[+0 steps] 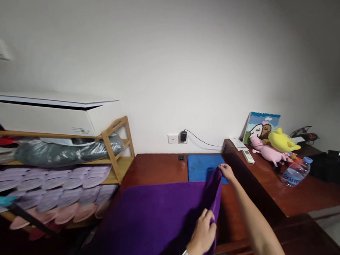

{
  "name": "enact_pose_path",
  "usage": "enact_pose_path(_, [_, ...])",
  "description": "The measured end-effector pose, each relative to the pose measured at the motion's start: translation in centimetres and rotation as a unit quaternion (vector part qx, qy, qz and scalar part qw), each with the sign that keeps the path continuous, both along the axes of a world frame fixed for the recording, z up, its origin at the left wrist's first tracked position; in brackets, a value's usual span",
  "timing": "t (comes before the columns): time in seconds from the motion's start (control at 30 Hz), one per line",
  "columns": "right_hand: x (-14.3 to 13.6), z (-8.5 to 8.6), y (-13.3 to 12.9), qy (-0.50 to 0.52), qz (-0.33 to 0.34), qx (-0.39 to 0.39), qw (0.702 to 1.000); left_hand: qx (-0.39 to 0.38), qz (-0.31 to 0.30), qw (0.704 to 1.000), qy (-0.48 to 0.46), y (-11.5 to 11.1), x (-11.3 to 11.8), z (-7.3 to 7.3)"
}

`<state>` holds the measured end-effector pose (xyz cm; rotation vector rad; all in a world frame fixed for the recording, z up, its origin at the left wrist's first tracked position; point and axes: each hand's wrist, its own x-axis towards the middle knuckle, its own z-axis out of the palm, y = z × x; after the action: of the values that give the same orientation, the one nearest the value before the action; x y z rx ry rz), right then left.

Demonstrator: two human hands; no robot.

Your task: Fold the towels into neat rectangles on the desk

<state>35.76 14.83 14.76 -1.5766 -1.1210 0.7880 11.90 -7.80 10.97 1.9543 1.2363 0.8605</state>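
Note:
A purple cloth lies spread over the brown wooden desk, its right side lifted into a fold. My right hand pinches the raised far right corner of this cloth. Nearer to me, my left hand, with a silver band at the wrist, is closed on the cloth's right edge. Behind the raised corner a blue cloth lies flat against the wall side of the desk, partly covered by the purple one.
At left stands a wooden rack with rows of clogs and a white box. A higher surface on the right holds plush toys, a plastic bottle, a remote and a picture. A black adapter sits in the wall socket.

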Motion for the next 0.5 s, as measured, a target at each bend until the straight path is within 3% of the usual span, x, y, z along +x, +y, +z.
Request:
enact_pose_path(0.1, [-3.9, 1.8, 0.6, 0.025, 0.043, 0.006, 0.999, 0.038, 0.059, 0.997, -0.040, -0.7, -3.9, 1.8])
enact_pose_path(0.2, [-8.8, 3.3, 1.3, 0.024, 0.099, 0.015, 0.995, 0.066, 0.136, 0.985, -0.078, -1.9, -7.9, 1.7])
enact_pose_path(0.33, [-17.6, 4.7, 2.7, -0.016, 0.196, 0.020, 0.980, 0.077, 0.241, 0.960, -0.118, -4.4, -14.0, 0.4])
enact_pose_path(0.5, [-32.7, 4.2, 3.8, -0.105, 0.336, 0.018, 0.936, 0.045, 0.382, 0.917, -0.106, -7.7, -22.0, -2.6])
